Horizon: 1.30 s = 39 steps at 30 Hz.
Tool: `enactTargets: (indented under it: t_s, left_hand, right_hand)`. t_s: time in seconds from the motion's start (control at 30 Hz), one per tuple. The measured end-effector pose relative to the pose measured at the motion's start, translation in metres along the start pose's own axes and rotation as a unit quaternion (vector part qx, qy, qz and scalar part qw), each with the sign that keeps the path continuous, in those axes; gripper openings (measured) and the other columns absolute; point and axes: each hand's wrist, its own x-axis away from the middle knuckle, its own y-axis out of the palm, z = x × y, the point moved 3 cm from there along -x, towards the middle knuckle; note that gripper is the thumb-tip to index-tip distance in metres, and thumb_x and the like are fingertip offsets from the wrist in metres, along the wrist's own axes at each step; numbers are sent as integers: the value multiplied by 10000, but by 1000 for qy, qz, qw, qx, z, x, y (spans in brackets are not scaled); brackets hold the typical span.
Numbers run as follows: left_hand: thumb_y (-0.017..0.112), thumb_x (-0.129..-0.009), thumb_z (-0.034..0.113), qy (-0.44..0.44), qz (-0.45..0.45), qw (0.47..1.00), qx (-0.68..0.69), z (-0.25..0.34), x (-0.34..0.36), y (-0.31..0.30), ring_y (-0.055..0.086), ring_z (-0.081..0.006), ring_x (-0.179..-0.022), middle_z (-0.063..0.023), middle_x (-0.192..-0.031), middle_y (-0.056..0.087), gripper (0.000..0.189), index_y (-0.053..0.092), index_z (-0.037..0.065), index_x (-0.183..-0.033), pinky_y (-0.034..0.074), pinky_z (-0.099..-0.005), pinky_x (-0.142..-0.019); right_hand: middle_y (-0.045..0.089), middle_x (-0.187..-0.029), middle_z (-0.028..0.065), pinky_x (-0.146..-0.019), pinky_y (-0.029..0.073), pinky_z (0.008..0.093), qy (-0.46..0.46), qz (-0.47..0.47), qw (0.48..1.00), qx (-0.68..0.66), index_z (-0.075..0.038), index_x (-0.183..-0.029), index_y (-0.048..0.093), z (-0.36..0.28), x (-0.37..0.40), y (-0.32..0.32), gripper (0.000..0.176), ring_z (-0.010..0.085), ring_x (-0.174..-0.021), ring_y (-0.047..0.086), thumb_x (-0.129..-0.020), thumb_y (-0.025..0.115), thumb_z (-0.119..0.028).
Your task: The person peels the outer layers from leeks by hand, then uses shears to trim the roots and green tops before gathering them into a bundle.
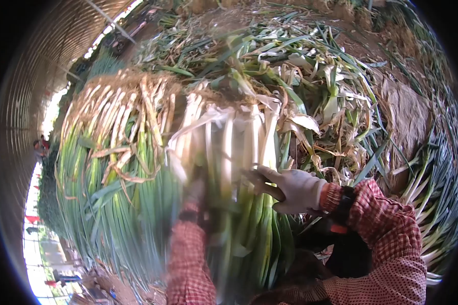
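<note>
A wide row of long green onions (224, 147) lies in front of me, roots away from me and green leaves toward me. My right hand (299, 190), in a pale glove with dark fingertips, reaches in from the right over the stalks, its fingers stretched out and slightly apart. It is at the row's right end, where the white shafts turn green. My left hand (194, 190) is among the stalks near the middle, smeared by motion, so its fingers cannot be made out. A loose pale peeled leaf (201, 122) lies across the white shafts above it.
Unpeeled green onions with brown roots (112, 109) fill the left side. Behind the row is a heap of stripped leaves (320, 86). More green onions (432, 203) lie at the far right, beside a brown sheet (404, 117). A curved ribbed roof (28, 101) arches at left.
</note>
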Motion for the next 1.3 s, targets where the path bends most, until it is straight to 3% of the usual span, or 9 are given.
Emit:
enactTargets:
  t_s: [0.2, 0.37, 0.43, 0.5, 0.73, 1.1, 1.2, 1.23, 1.3]
  left_hand:
    - [446, -994, 433, 88, 142, 912, -374, 151, 83, -42, 669, -441, -922, -252, -997, 691, 450, 655, 53, -1114, 505, -537, -845]
    - [457, -1018, 349, 253, 93, 843, -466, 317, 81, -115, 683, -291, -855, -176, -894, 692, 374, 697, 66, -1057, 543, -432, -812]
    - [514, -1031, 325, 311, 73, 948, 13, 351, 39, -172, 673, -234, -893, -97, -910, 708, 323, 690, 57, -1069, 543, -351, -788]
    - [514, -1027, 313, 317, 86, 930, 163, 344, 31, -180, 672, -239, -906, -101, -926, 706, 314, 687, 55, -1074, 540, -358, -801]
    - [513, -1013, 270, 67, 95, 959, -257, 163, 114, -46, 672, -255, -950, -115, -979, 702, 285, 676, 51, -1094, 531, -380, -844]
    - [511, -991, 204, 338, -33, 924, -176, 60, 157, 50, 671, -280, -1020, -135, -1063, 696, 255, 659, 45, -1124, 517, -415, -912]
    - [508, -975, 179, 374, -50, 836, -399, 50, 131, 31, 670, -309, -1064, -160, -1114, 690, 248, 654, 55, -1133, 513, -435, -938]
    - [520, -938, 185, 149, -28, 902, -404, 116, 160, -8, 655, -370, -1077, -210, -1140, 675, 251, 657, 106, -1133, 516, -469, -926]
    - [540, -934, 250, 89, 43, 944, -316, 145, 147, -64, 664, -395, -1033, -210, -1115, 679, 268, 652, 135, -1148, 517, -485, -911]
  right_hand:
    - [689, -962, 237, -790, 533, 481, 49, 62, 994, -71, -60, -1517, 256, 26, 28, -5, 889, 411, -906, 681, -744, 676, -188]
    - [679, -881, 212, -767, 539, 488, 55, 79, 994, 51, -36, -1514, 258, 37, 25, 11, 881, 412, -871, 681, -769, 674, -257]
    - [675, -946, 221, -792, 536, 487, 65, 62, 994, 59, -55, -1525, 252, 37, 23, 11, 913, 409, -904, 679, -760, 690, -292]
    - [660, -1024, 231, -823, 532, 485, 79, 58, 993, 63, -82, -1537, 249, 38, 26, 5, 939, 409, -944, 673, -751, 703, -323]
    - [630, -1108, 244, -870, 526, 471, 98, 95, 989, 53, -196, -1552, 287, 35, 44, 15, 932, 417, -990, 659, -734, 721, -307]
    - [688, -945, 240, -773, 552, 463, -86, 22, 995, -42, -91, -1534, 311, -59, -35, 14, 872, 398, -870, 692, -759, 697, -196]
    - [691, -958, 245, -781, 557, 459, -30, 3, 999, 35, -92, -1514, 325, -71, -101, 18, 845, 411, -909, 686, -764, 706, -181]
    - [691, -961, 247, -786, 556, 460, -7, 9, 999, 29, -94, -1500, 336, -68, -122, 16, 823, 413, -918, 683, -768, 703, -178]
    - [691, -966, 251, -795, 554, 464, 42, 29, 999, 14, -97, -1473, 359, -59, -160, 6, 778, 418, -938, 679, -777, 699, -172]
